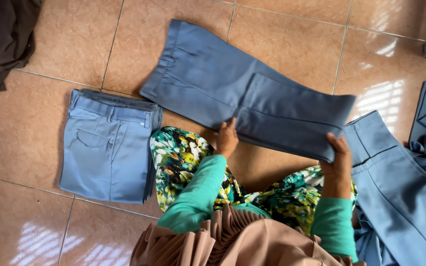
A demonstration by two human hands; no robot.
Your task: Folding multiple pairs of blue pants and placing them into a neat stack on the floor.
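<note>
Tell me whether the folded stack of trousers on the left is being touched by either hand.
No, both hands grip the trousers in the middle.

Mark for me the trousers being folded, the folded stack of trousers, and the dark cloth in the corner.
trousers being folded [208,79], head view, on the upper leg panel below the waistband.
folded stack of trousers [107,157], head view, on the middle of the top pair.
dark cloth [3,34], head view, on its bunched middle.
</note>
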